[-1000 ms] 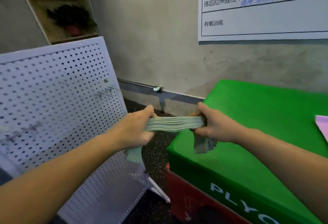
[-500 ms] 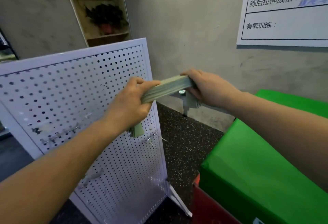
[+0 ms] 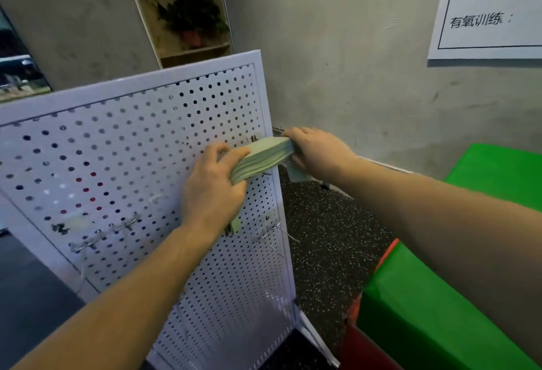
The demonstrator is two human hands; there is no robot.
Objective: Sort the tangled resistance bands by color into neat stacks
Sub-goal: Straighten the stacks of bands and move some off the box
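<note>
A thick bundle of pale green resistance bands [image 3: 262,158] stretches between my two hands, right against the upper right part of a white pegboard [image 3: 117,170]. My left hand [image 3: 212,184] grips the bundle's left end, and a loose tail of bands hangs out below that hand. My right hand [image 3: 318,152] grips the right end beside the board's right edge, with a short tail hanging under it. A small handwritten label [image 3: 254,138] is stuck on the board just above the bundle.
Bare metal hooks [image 3: 272,234] stick out of the pegboard lower right, and more hooks [image 3: 108,234] at lower left. A green plyo box [image 3: 457,311] stands at right on a red one [image 3: 372,349]. Dark speckled floor [image 3: 325,237] lies between. A wall shelf with a plant [image 3: 190,20] is behind.
Both hands carried the green bundle from over the green box leftward and up to the pegboard's upper right part. My view swung left with them.
</note>
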